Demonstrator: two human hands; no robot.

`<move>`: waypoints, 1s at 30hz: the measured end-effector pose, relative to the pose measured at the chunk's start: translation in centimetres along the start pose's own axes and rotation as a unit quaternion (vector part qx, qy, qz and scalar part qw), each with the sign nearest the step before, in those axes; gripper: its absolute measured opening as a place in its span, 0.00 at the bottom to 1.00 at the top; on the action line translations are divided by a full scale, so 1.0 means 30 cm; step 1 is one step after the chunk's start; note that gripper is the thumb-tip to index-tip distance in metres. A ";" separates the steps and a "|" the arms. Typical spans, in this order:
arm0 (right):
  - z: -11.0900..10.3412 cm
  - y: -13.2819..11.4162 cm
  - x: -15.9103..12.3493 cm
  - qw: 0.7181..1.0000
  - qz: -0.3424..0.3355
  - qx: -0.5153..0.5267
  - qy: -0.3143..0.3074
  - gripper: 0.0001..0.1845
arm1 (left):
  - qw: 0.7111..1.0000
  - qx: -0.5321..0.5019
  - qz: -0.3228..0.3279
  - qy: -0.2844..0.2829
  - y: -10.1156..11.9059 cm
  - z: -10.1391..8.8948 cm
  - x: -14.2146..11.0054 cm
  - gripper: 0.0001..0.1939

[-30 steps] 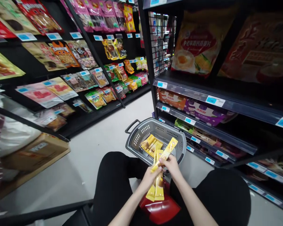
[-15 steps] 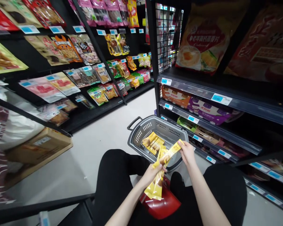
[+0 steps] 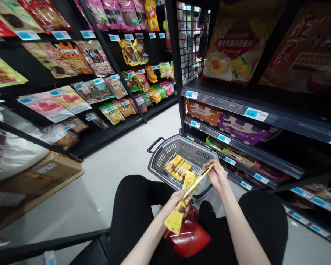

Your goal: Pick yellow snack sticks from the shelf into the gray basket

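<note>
Long yellow stick packets (image 3: 175,221) are gripped in my left hand (image 3: 177,200), crossing one another in its fingers. One of them is turned edge-on and slants up to the right. My right hand (image 3: 217,176) pinches the far end of this packet between thumb and fingers. Beneath and beyond my hands stands a grey shopping basket (image 3: 165,150) with perforated walls. More yellow packets (image 3: 178,166) lie side by side on the basket's floor. Part of what my left hand holds is hidden by its own fingers.
Under my hands is a shiny red object (image 3: 189,239) between my black-clad legs. Shelving with boxed goods (image 3: 238,129) and large bags (image 3: 234,44) rises on the right. Snack bags hang on the left rack (image 3: 93,129); a cardboard box (image 3: 44,178) sits below.
The slanting packet has rotated from showing its flat face to its edge. My right hand has turned, fingers now higher over the basket; the left still holds the packets. The view shifted slightly.
</note>
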State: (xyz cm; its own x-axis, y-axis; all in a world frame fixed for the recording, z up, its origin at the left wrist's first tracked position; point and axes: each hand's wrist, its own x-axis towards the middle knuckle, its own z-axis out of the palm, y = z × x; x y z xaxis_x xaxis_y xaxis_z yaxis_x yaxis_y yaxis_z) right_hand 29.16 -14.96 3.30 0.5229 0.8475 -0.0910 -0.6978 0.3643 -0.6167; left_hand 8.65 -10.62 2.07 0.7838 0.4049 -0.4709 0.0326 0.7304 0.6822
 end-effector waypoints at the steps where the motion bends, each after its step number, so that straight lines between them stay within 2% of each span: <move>1: 0.009 0.003 -0.006 1.000 0.009 -0.002 -0.012 0.17 | 0.998 0.045 0.031 0.026 0.005 0.008 -0.003 0.23; 3: 0.026 0.021 -0.021 0.998 0.042 -0.026 -0.031 0.24 | 0.977 0.167 0.109 0.081 0.010 0.018 -0.003 0.20; 6: 0.047 0.074 -0.049 0.986 0.114 -0.108 -0.059 0.29 | 0.911 0.327 0.201 0.152 0.007 0.019 0.003 0.14; 8: 0.058 0.113 -0.066 0.973 0.154 -0.158 -0.073 0.29 | 0.884 0.374 0.221 0.175 0.003 0.011 0.006 0.13; 11: 0.070 0.142 -0.079 0.962 0.171 -0.206 -0.060 0.27 | 0.867 0.399 0.232 0.188 0.003 -0.001 0.006 0.13; 16: 0.052 0.072 -0.059 0.959 0.144 -0.245 -0.002 0.22 | 0.860 0.418 0.234 0.177 0.014 -0.002 -0.003 0.12; 21: -0.007 -0.046 -0.028 0.962 0.067 -0.245 0.101 0.19 | 0.858 0.436 0.221 0.161 0.020 0.012 -0.017 0.13; 26: -0.021 -0.069 -0.020 0.966 0.040 -0.226 0.120 0.19 | 0.861 0.434 0.213 0.156 0.022 0.010 -0.015 0.14; 28: -0.017 -0.056 -0.018 0.975 0.013 -0.186 0.120 0.18 | 0.883 0.407 0.196 0.129 0.019 0.000 -0.008 0.17; 30: -0.013 -0.043 -0.016 0.984 -0.012 -0.144 0.109 0.17 | 0.922 0.344 0.154 0.082 0.010 -0.011 -0.002 0.22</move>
State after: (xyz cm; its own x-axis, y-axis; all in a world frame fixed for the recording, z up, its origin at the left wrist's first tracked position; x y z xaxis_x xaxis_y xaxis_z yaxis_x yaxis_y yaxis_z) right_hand 30.00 -15.99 3.85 0.6515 0.7263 -0.2192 -0.5329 0.2324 -0.8137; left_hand 8.40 -10.22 2.11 0.7187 0.6546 -0.2346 0.2542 0.0667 0.9648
